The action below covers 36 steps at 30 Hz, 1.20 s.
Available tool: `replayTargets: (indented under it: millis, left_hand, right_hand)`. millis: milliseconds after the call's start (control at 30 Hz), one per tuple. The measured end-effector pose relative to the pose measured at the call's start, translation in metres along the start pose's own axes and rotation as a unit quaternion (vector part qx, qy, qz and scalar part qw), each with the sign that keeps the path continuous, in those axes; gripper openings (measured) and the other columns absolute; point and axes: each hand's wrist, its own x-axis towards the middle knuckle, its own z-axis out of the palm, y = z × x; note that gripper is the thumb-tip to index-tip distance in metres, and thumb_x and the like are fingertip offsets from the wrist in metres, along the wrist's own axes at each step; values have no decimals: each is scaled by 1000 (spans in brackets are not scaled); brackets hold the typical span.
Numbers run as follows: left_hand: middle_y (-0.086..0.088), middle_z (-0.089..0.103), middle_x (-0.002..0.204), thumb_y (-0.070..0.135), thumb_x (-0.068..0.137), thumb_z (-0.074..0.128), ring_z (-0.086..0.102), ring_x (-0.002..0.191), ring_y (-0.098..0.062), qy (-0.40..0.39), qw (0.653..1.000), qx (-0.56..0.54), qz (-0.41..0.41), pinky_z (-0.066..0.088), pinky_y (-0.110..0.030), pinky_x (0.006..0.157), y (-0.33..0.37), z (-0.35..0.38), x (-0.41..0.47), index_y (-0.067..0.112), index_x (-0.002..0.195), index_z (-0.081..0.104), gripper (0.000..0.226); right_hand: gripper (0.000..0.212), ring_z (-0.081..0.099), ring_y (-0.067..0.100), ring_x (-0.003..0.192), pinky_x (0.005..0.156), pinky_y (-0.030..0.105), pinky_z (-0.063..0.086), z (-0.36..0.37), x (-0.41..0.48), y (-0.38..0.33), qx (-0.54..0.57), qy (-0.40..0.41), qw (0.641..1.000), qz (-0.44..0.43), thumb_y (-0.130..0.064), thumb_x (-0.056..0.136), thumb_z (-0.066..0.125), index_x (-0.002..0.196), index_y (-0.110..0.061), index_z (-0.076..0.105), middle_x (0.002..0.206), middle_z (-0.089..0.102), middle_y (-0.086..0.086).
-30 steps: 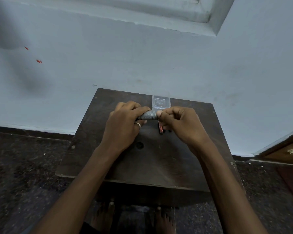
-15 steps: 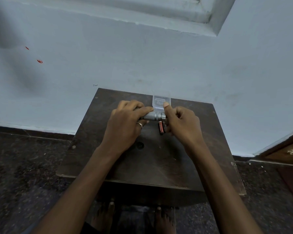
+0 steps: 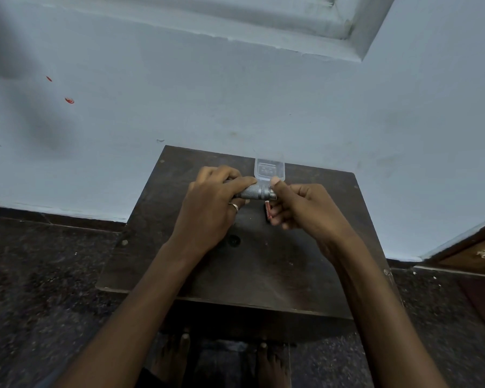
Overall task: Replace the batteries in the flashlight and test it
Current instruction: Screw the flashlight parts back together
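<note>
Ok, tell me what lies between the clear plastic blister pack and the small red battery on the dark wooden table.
Head view: the silver knurled metal flashlight, gripped by the left hand, crosses between pack and battery.

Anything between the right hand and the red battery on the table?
Nothing visible. The red battery lies on the table at the right hand's curled fingertips, just nearer than the flashlight the left hand grips.

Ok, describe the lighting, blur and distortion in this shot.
Head view: dim, even bluish light, no glare; a soft dark shadow smudges the wall upper left; the wide-angle lens bows the skirting; the right hand looks slightly blurred at its lower fingers, the flashlight sharp.
</note>
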Motion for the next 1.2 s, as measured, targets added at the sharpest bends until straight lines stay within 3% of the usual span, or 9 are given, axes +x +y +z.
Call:
replayTargets:
  millis: [267, 367, 500, 600, 767, 933, 1033, 1100, 1200]
  left_hand:
    - [6, 60, 111, 17, 84, 71, 47, 104, -22, -2, 1000, 2, 0, 49, -49, 79, 0, 0, 0, 30, 126, 64, 45]
    - [6, 60, 111, 16, 84, 71, 47, 104, -23, 0, 1000, 2, -2, 50, -49, 78, -1, -2, 0, 29, 127, 64, 45]
    - [6, 60, 110, 14, 83, 72, 47, 104, -23, -1, 1000, -5, -1, 50, -50, 78, -1, -2, 0, 28, 126, 65, 45]
    - [6, 59, 110, 15, 84, 71, 46, 104, -22, -3, 1000, -6, 2, 50, -50, 78, -1, -2, -1, 28, 126, 64, 44]
    - [5, 59, 110, 16, 86, 68, 46, 105, -22, -6, 1000, -18, 19, 49, -50, 79, -1, -4, 0, 26, 127, 64, 42]
    - [4, 59, 107, 13, 85, 71, 45, 102, -21, -1, 999, -38, 26, 50, -43, 78, 1, -4, -1, 23, 126, 66, 42]
    - [3, 61, 110, 18, 82, 77, 46, 102, -17, 7, 998, -62, 31, 49, -36, 83, 1, -6, 1, 21, 128, 66, 47]
    - [5, 61, 114, 34, 77, 81, 50, 103, -13, 21, 995, -98, -16, 48, -30, 88, 2, -10, 4, 22, 132, 63, 59]
    - [11, 62, 114, 65, 77, 68, 61, 95, -4, -4, 950, -202, -240, 51, -22, 84, 4, -19, 8, 27, 130, 57, 66]
  right_hand:
    - [67, 72, 20, 61, 53, 27, 55, 1, 0, -2, -18, 36, 999, 12, -62, 97, 45, 81, -2, 73, 73, 75, 16]
    - [23, 74, 21, 76, 70, 35, 63, -5, 3, 2, -2, -8, 999, -47, -33, 91, 72, 103, -13, 72, 89, 76, 11]
    - [32, 69, 11, 72, 65, 22, 53, -6, 6, 5, 19, -36, 997, -67, 4, 79, 78, 107, -11, 72, 89, 74, 5]
    - [10, 69, 19, 72, 65, 26, 57, -5, 4, 4, 2, -49, 997, -59, -9, 89, 73, 99, -7, 73, 85, 75, 15]
    - [56, 74, 22, 64, 50, 22, 49, 1, 2, 2, -54, -17, 998, -17, -53, 98, 52, 83, -3, 73, 75, 75, 13]
    - [26, 71, 28, 73, 66, 38, 59, 0, 2, 2, 17, -35, 998, -52, -26, 93, 71, 98, -1, 72, 83, 74, 24]
    - [21, 68, 20, 70, 62, 24, 55, -1, 1, 1, 58, -35, 995, -68, -14, 90, 73, 101, 4, 71, 87, 72, 30]
    - [19, 71, 16, 74, 69, 24, 56, -4, 1, 0, 74, -22, 994, -74, -11, 89, 74, 102, 2, 72, 92, 72, 30]
    - [21, 74, 18, 82, 83, 31, 57, -10, 1, 1, 97, -15, 992, -76, -8, 88, 74, 107, -1, 71, 98, 74, 25]
